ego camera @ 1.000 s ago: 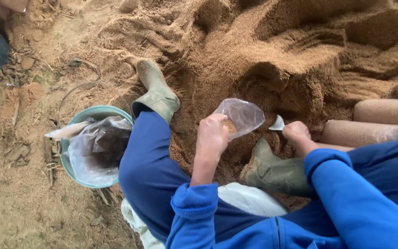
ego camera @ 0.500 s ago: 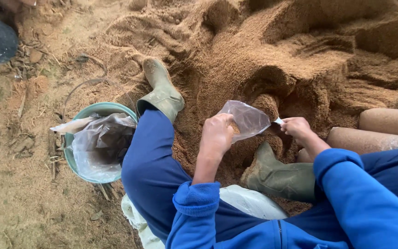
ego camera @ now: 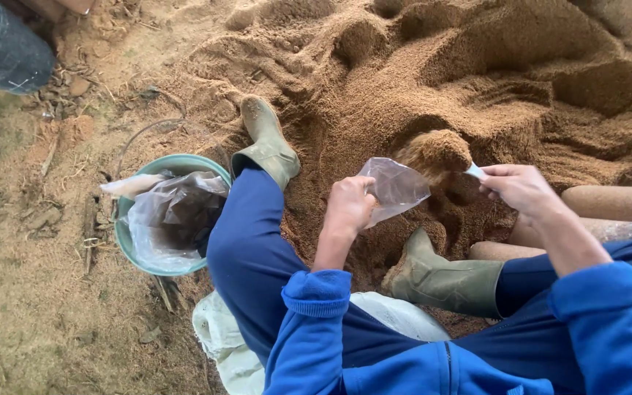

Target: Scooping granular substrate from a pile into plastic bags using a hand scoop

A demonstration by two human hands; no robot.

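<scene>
My left hand (ego camera: 348, 206) grips the mouth of a clear plastic bag (ego camera: 395, 187), held open just above the sawdust pile (ego camera: 477, 80). My right hand (ego camera: 522, 189) holds a small scoop (ego camera: 440, 153) by its pale handle; the scoop is heaped with brown sawdust and sits at the bag's opening. I am seated on the ground in blue clothes and olive rubber boots, one boot (ego camera: 268, 143) on the left and one boot (ego camera: 444, 281) below the bag.
A green bucket (ego camera: 129, 241) stuffed with clear plastic bags stands by my left knee. Filled sawdust cylinders (ego camera: 616, 201) lie at the right. A dark container (ego camera: 1, 44) is at the top left. A white sack (ego camera: 224, 344) lies under me.
My right hand has lifted the scoop out of the pile, now heaped with sawdust, and brought it to the bag's mouth. My left hand kept the bag almost still.
</scene>
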